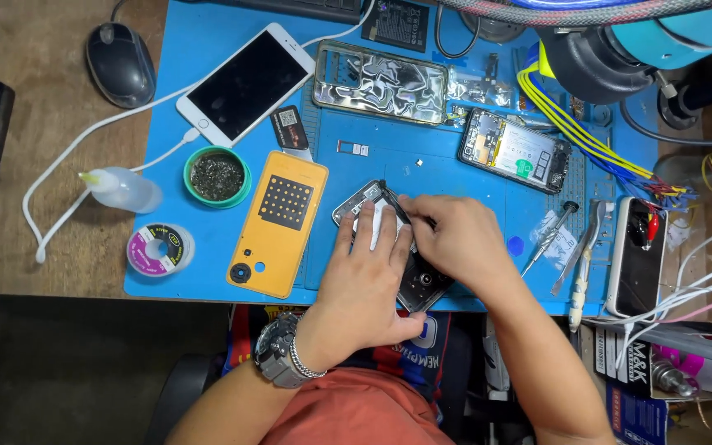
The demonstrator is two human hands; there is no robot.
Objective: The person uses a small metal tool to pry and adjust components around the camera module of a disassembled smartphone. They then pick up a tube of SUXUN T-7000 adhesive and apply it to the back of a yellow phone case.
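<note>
Mat: blue work mat [389, 156] covers the bench under every part, so small pieces stay on one surface within reach.
Opened phone: dark phone body [409, 272] lies near the mat's front edge, right before the person, tilted, its upper end showing between the two hands.
Left hand: left hand [364, 272] lies flat over the phone body, fingers spread and pressing down, likely to keep it from sliding; it grips nothing.
Right hand: right hand [455, 239] curls over the phone's upper right edge, fingertips pinched narrow at the rim; whether they hold a small tool or part I cannot tell.
Yellow back cover: yellow back cover [278, 222] lies flat just left of the hands, set aside.
Second board: open phone frame [514, 150] lies behind the right hand, apart.
Screwdriver: screwdriver [550, 237] rests just right of the right hand, handy.
</note>
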